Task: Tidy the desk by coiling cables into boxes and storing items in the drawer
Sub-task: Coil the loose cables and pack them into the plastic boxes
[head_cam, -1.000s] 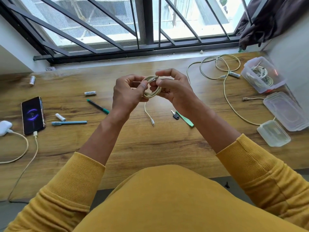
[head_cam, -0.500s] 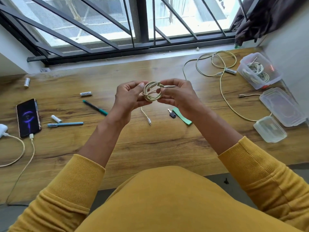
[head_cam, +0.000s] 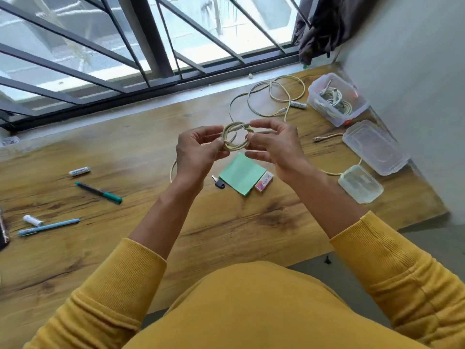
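Surface: wooden desk [head_cam: 125, 159] below barred window.
Grip: left hand [head_cam: 198, 152] and right hand [head_cam: 274, 147] pinched coiled cable [head_cam: 235, 139], frame centre.
Hidden: cable tail behind left wrist.

A wooden desk [head_cam: 251, 222] runs under the window. At ten o'clock lies a white battery [head_cam: 79, 171], below it a green pen [head_cam: 99, 193]. At nine o'clock a blue pen [head_cam: 49, 226] lies with a second battery [head_cam: 33, 220] just beside it. Near the centre sit a key [head_cam: 219, 183], a green paper pad [head_cam: 242, 173] and a small pink box [head_cam: 264, 181]. At two o'clock a loose cable [head_cam: 266, 99] sprawls beside an open plastic box [head_cam: 337, 103] holding coiled cables; two clear plastic pieces [head_cam: 375, 147] [head_cam: 360, 183], tubs or lids, lie at three o'clock.
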Available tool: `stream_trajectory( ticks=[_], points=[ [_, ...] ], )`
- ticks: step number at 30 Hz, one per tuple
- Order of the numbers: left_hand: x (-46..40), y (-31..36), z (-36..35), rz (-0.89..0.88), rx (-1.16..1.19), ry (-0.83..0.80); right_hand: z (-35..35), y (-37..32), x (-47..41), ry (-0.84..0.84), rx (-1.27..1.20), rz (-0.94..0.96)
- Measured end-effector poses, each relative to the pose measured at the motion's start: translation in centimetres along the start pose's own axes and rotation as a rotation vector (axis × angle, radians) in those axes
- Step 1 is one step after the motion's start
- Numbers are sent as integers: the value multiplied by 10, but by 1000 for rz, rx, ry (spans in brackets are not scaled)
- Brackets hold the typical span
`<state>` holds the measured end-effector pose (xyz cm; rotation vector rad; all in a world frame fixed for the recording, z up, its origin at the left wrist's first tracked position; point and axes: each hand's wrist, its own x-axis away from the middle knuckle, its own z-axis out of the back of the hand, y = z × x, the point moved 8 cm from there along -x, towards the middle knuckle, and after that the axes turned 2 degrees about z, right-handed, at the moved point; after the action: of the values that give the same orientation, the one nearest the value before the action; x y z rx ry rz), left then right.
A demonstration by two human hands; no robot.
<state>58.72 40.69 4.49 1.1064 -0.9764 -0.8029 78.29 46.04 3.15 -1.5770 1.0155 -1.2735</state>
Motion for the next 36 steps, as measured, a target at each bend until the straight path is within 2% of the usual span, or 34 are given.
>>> stream_trajectory(
  ticks=[7,17,20,23,25,31,36],
  points=[
    [-26,11,-86,11,-41,-129,81,-21,-19,86,73,52],
    [-75,51,-212,-83,-132,-250,207,-55,-75,422,102,117],
    [-89,50,-236,-98,-206,-271,240,-65,-96,529,206,128],
    [-95,46,-255,-113,-311,-294,264,-74,-111,587,425,153],
    [-98,42,-265,-110,-365,-311,270,-81,-117,584,566,184],
    [-101,33,-286,-110,-451,-363,253,-86,-138,409,937,290],
    [-102,23,-288,-102,-446,-367,245,-79,-148,360,1126,351]
  ],
)
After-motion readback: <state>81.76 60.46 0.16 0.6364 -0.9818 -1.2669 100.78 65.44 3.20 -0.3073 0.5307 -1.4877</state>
